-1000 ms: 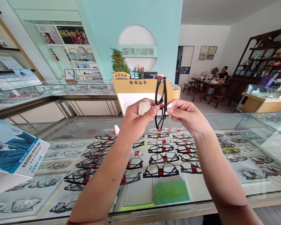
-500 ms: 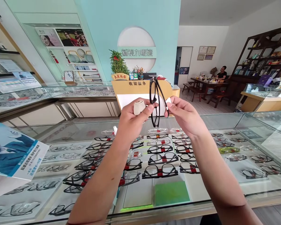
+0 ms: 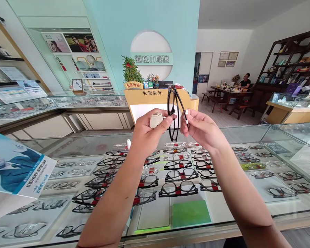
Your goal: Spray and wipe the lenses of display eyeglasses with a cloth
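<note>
Above the glass counter, my left hand [image 3: 151,132] is closed on black-framed eyeglasses [image 3: 169,103], turned edge-on with one temple angled to the right. A small beige, cup-shaped piece [image 3: 155,120] is also tucked in that hand, by the thumb and forefinger. My right hand [image 3: 203,127] pinches the end of the angled temple. A small white piece [image 3: 186,116] shows at its fingertips; whether it is tissue or a tag I cannot tell. Rows of eyeglasses [image 3: 178,188], many with red tags at the bridge, lie below my hands in the display.
The glass counter [image 3: 244,136] spans the view in front of me. A printed card stand [image 3: 18,168] stands at left, and a green pad [image 3: 191,213] lies in the case. Beyond are a cashier desk [image 3: 134,100] and a seated person [image 3: 245,82] at a wooden table.
Both hands and the eyeglasses have shifted slightly right in the view, along with the whole scene. The right fingers still pinch the temple near its end.
</note>
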